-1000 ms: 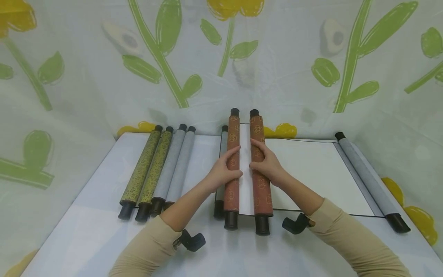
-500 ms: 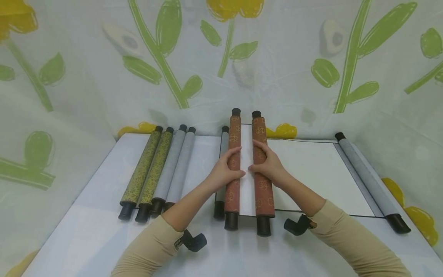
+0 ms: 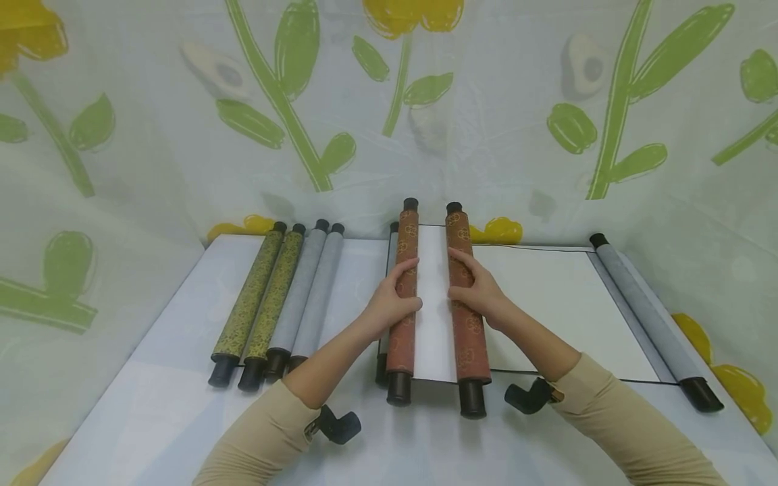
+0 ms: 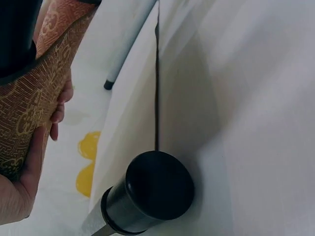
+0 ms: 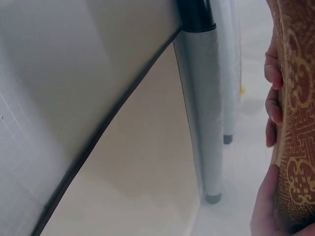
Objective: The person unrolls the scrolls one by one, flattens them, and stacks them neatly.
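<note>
Right now my left hand curls over the left roll of the red-brown patterned scroll, fingers draped across its top and thumb on the near side, gripping at about mid-length. My right hand does the same on the right roll — fingers wrapped over it, thumb tucked toward the strip of white paper showing between the two rolls. Both rolls lie side by side on the table, running away from me, their black end caps sticking out past my wrists at the near end. So the scroll sits directly under both palms, the paper gap between my hands.

Beneath the right roll lies an opened grey scroll — its sheet spread flat to the right, ending in a grey roll well apart from my right hand. To my left, four closed scrolls rest touching one another: two green-gold, two grey.
</note>
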The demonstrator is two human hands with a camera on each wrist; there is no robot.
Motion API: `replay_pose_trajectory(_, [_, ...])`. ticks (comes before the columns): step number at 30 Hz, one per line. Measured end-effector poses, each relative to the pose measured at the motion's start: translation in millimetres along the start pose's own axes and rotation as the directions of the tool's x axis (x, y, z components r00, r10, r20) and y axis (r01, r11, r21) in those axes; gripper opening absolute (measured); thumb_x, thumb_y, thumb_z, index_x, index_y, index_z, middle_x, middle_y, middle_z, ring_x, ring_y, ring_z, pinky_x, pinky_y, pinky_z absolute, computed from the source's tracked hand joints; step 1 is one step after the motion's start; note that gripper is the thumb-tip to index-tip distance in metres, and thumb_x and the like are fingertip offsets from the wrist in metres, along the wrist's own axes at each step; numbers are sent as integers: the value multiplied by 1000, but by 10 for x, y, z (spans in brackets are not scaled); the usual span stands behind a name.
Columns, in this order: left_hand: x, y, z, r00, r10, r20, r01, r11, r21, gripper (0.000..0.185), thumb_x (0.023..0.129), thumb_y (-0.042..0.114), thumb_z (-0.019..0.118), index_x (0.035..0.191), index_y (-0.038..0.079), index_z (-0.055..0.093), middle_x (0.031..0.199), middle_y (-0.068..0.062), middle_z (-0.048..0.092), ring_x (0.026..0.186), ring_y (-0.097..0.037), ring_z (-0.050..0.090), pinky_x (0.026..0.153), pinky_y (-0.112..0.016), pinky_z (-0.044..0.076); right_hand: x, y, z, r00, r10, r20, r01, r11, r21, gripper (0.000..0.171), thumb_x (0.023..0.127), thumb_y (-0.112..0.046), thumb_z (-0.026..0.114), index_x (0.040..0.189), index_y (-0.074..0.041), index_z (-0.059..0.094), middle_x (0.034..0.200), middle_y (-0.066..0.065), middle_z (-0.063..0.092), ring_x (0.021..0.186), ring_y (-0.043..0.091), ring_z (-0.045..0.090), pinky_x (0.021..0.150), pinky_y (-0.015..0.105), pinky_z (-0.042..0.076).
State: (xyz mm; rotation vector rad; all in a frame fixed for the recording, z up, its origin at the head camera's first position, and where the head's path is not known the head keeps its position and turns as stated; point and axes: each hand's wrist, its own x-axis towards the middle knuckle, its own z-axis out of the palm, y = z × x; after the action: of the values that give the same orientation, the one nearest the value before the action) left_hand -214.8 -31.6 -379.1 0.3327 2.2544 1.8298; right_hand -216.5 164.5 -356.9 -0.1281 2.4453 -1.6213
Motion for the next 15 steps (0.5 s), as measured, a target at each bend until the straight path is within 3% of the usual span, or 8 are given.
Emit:
replay_pose_trajectory(6, [7,-15,20,1000,23,-14,-22,998,66,83,73,16,79,143,27,37,147,-7,36,128,-27,41,101,-48,38,-1,-3,21,998,-50,-33,49,998,-40,88,77,-8,74,150,-18,25,150,16,27,124,36,41,96,50,42])
replay_pose_trajectory(9, [6,2,28,1000,24,-13,-22,996,85,85,72,16,80,143,28,36,149,-6,34,129,-28,40,101,-49,38,3,-3,26,996,-76,-45,73,995,-69,92,74,-11,79,149,-16,27,149,15,30,125,36,42,97,51,41])
replay_pose_trajectory(15, [-2,14,31,999,40,-10,-40,997,72,82,74,7,74,144,27,35,147,-8,36,123,-28,44,96,-46,42,12,19,5,997,-65,-48,62,996,-65,91,73,-4,75,149,-16,26,146,18,32,120,36,43,93,48,44])
